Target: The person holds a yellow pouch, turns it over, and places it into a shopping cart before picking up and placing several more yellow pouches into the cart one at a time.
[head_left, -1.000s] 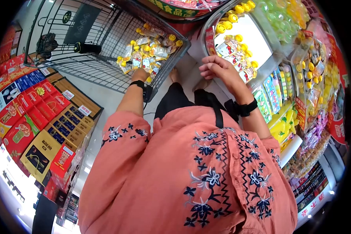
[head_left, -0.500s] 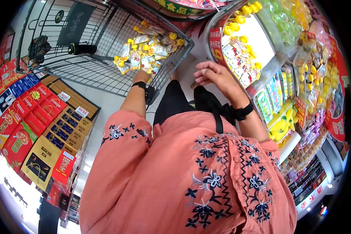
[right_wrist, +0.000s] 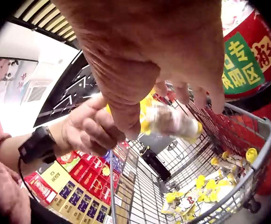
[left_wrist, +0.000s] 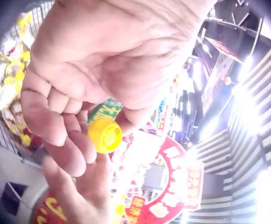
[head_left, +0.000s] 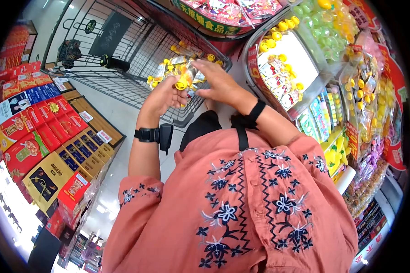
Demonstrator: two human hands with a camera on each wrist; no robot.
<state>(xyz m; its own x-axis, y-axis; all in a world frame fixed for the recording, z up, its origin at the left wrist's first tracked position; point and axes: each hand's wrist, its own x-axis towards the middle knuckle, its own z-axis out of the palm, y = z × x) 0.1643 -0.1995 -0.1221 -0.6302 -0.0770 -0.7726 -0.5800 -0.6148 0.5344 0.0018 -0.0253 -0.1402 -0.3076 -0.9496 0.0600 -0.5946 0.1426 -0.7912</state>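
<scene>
My left hand grips a small clear packet by its yellow cap. The packet is held up above the shopping cart. In the right wrist view its see-through body is blurred and points away from the left hand. My right hand is at the packet's other side, fingers extended, thumb apart, fingertips right at the packet. Its back fills the top of the right wrist view. More yellow-capped packets with cartoon prints lie in a heap in the cart.
On the right stands a display bin with more cartoon packets, beside hanging sweets. A round red stand is behind the cart. Gift boxes fill a shelf on the left. Inside the cart lies a black bottle-like object.
My left hand has risen out of the cart with a yellow-capped packet. The right hand has moved left from beside the display bin to meet it.
</scene>
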